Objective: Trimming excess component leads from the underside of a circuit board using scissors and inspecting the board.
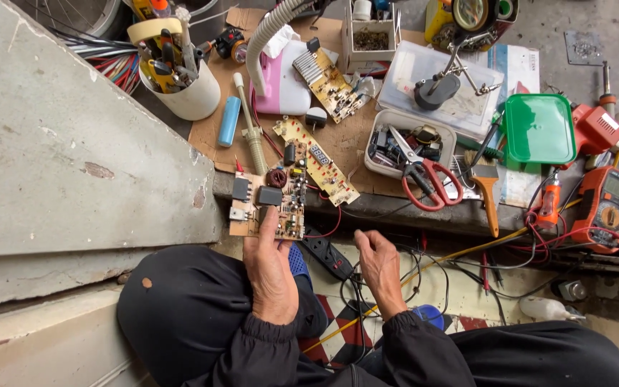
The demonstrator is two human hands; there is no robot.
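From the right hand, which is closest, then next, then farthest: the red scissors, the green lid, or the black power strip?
From the right hand:
1. Black power strip, just to its left, below the bench edge.
2. Red scissors, up on the bench.
3. Green lid, farther up and right.

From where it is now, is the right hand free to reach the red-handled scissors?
Probably yes. The right hand looks empty, hanging over loose wires below the bench edge, and the red-handled scissors lie uncovered, partly over a white tray directly ahead. Nothing blocks the path.
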